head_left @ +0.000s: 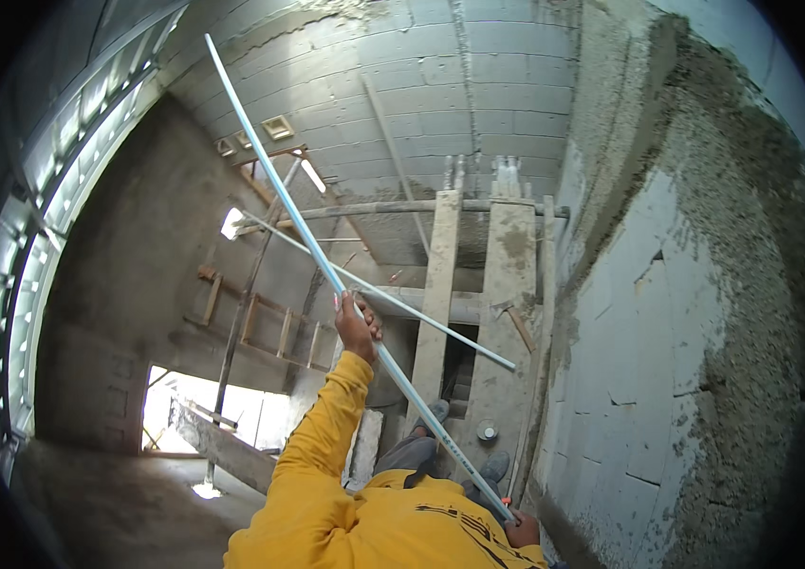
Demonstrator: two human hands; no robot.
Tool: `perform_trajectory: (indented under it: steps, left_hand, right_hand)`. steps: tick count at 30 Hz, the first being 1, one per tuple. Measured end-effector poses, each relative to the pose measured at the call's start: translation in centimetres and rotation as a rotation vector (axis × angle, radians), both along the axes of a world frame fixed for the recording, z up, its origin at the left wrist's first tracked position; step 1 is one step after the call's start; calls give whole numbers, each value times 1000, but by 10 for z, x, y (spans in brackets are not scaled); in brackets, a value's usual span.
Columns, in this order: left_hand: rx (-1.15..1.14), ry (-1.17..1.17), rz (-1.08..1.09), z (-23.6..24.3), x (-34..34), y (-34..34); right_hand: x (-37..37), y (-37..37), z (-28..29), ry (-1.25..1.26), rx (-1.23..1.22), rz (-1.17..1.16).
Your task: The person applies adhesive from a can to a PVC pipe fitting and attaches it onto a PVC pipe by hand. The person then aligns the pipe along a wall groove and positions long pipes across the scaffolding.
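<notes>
A long, thin, pale blue-white pipe (298,213) runs diagonally from the upper left down to my waist. My left hand (357,325) is wrapped round its middle, with the arm stretched forward. At the pipe's lower end, my right hand (521,529) is closed on it near my hip; its fingers are partly hidden. A small orange-red part shows beside that hand, too small to name. Beyond my left hand, a second thin pale pipe (440,327) slants across the planks, and the held pipe crosses in front of it.
My feet are on raised planks (505,256) with a dark gap (459,365) between them. A hammer (521,330) and a small round tin (487,431) lie there. A partly plastered block wall (630,351) rises close on the right. Wooden frames (269,327) stand lower left.
</notes>
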State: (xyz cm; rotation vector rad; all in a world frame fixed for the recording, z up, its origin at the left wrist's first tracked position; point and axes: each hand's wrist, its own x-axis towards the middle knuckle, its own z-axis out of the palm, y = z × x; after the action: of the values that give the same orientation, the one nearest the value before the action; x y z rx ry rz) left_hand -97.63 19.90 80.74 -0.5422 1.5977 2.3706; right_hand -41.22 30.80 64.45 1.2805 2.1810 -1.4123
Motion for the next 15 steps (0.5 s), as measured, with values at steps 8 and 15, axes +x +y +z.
perform_trajectory:
  steps: [8,15]
  left_hand:
    - [-171,-27,103,-26,-84,-77]
    - [-8,18,43,-31,-124,-110]
  right_hand:
    - [-25,12,92,-177,105,206]
    - [-61,9,144,218,190,97]
